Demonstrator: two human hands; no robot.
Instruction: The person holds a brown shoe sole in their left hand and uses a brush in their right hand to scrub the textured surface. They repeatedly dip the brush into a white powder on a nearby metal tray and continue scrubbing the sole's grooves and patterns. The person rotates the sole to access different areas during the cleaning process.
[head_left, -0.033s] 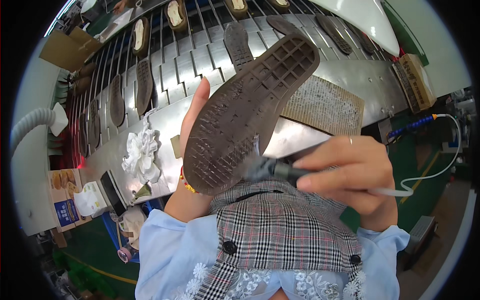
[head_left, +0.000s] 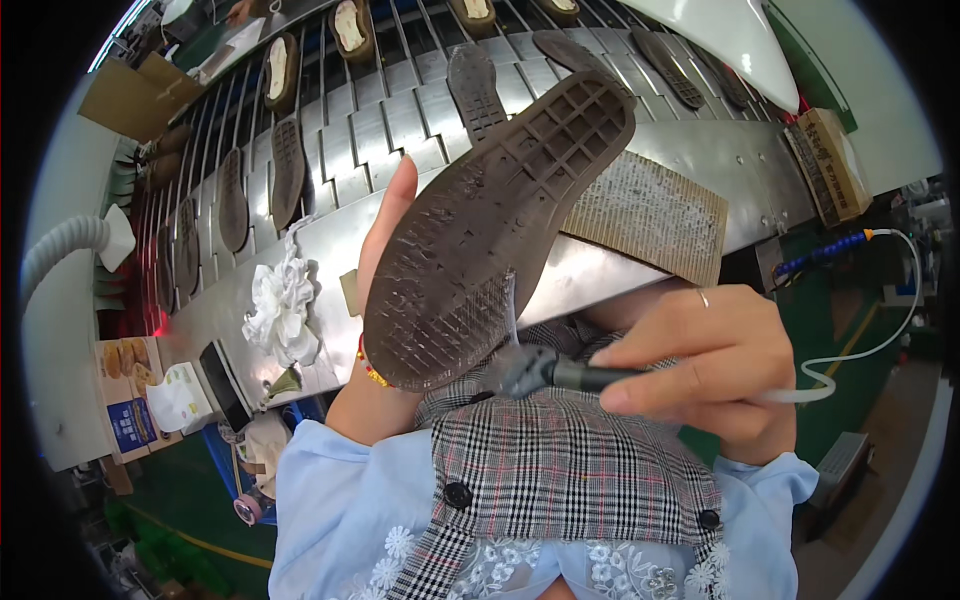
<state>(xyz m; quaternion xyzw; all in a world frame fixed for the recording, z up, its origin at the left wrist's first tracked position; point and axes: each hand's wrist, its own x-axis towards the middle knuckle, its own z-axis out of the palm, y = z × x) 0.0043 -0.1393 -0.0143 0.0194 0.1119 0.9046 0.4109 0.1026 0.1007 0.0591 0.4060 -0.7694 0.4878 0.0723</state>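
Metal surface (head_left: 750,165) out front, brown shoe sole (head_left: 470,250) held over its near edge, tread up, probably for easy reach. Left hand (head_left: 385,225) is mostly behind it, so can't tell how those fingers grip. Right hand (head_left: 705,355) has fingers pinched round a brush (head_left: 535,372) right by the sole's rim.

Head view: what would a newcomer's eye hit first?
The big dark brown shoe sole mid-picture, tread facing the camera, held in the left hand. Next, the brush in the right hand, near the sole's lower right edge. Then the crumpled white cloth, left of the sole.
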